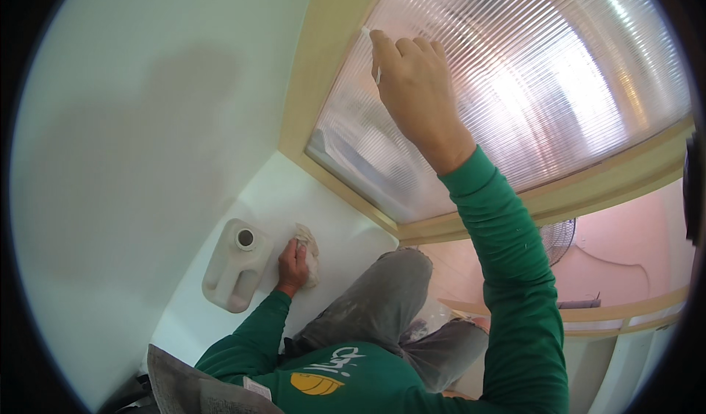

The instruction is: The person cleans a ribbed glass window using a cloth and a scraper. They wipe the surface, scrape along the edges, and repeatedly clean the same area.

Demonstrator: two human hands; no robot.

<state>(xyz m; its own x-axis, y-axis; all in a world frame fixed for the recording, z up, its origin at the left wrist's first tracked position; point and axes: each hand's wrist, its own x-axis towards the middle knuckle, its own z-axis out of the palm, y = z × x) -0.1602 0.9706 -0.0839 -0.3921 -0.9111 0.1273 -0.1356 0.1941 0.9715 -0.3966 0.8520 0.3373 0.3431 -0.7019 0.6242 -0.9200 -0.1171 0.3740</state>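
Note:
My right hand [413, 76] is raised to the ribbed translucent panel [507, 83], close to its left edge by the pale wooden frame [298, 112]. Its fingers are closed around a thin, pale, stick-like tool [379, 76], mostly hidden in the grip. One light tip shows where the panel meets the frame. Lower down, my left hand [293, 269] is closed on a crumpled off-white rag [309, 256] over the white surface. An uncapped white plastic jug [237, 267] with a moulded handle stands just left of that hand.
A plain pale wall [110, 156] rises along the left side. My bent knees [390, 278] take up the lower middle. Beyond the panel's lower frame, a fan [559, 239] and a pink wall [618, 237] show at the right, with a curved wooden rail [632, 309] below them.

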